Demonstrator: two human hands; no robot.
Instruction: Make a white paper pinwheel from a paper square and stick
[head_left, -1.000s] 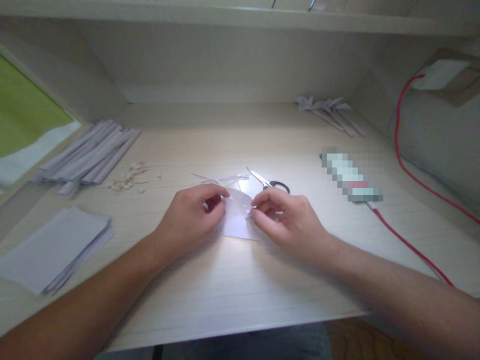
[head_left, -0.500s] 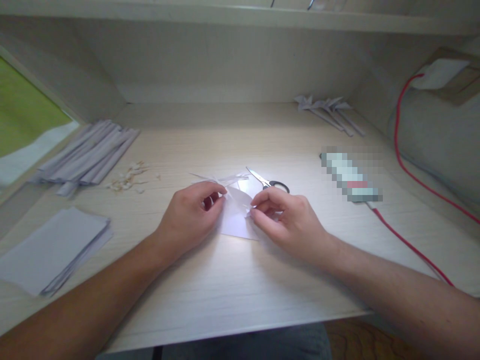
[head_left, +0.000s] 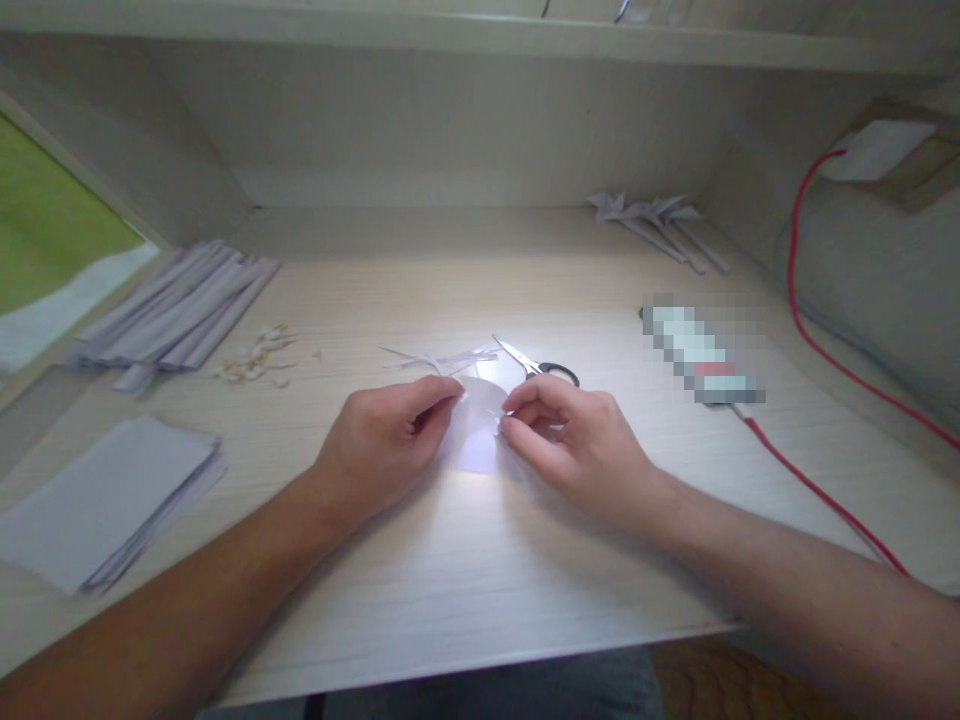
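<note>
A white sheet of paper (head_left: 478,430) is curved up between my two hands near the middle of the desk. My left hand (head_left: 394,425) pinches one side of it between thumb and fingertips. On the other side, my right hand (head_left: 566,435) has thumb and forefinger closed on a paper corner, with a small pale bit showing at the fingertips. Just beyond the hands lie thin paper strips (head_left: 442,358). Scissors (head_left: 529,358) with black handles rest behind my right hand, blades pointing away to the left.
Rolled paper tubes (head_left: 176,310) lie at the left, above a stack of paper (head_left: 112,500). Small pale scraps (head_left: 259,358) sit beside the tubes. Folded paper pinwheels (head_left: 652,215) lie back right. A phone (head_left: 697,350), blurred out, joins a red cable (head_left: 817,480).
My left hand has shifted slightly right, and its thumb and fingers have closed on the sheet's edge. The right hand has stayed nearly still.
</note>
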